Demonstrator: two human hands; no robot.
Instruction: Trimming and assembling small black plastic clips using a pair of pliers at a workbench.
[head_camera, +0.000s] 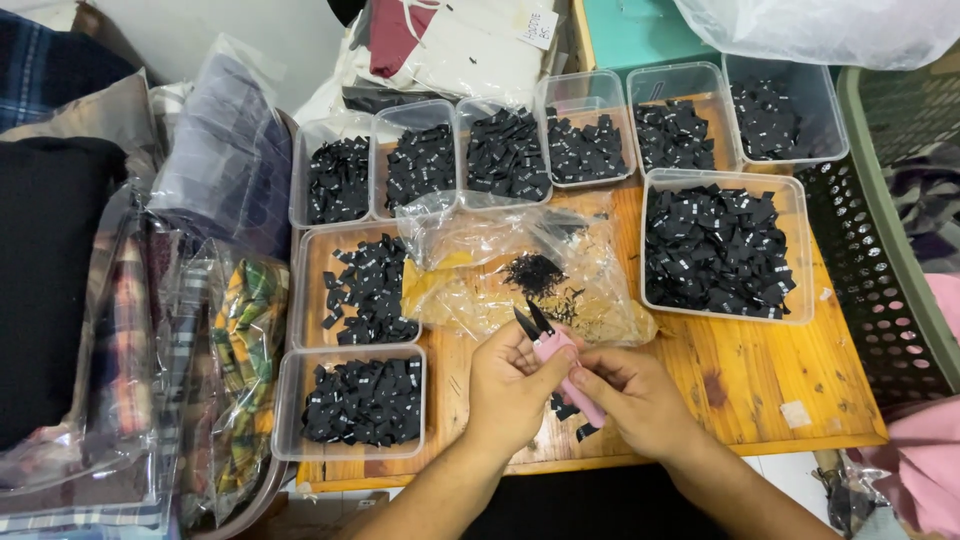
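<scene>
Your left hand (512, 385) and right hand (630, 395) both close around the pink snips (556, 362), held just above the wooden tabletop (760, 370), blades pointing toward a clear bag (520, 270). 9 clear tubs (722, 245) of black tags surround you.

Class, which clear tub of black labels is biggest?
The tub at the right of the table, just right of the crumpled plastic bag; it is wider and deeper than the rest.
</scene>
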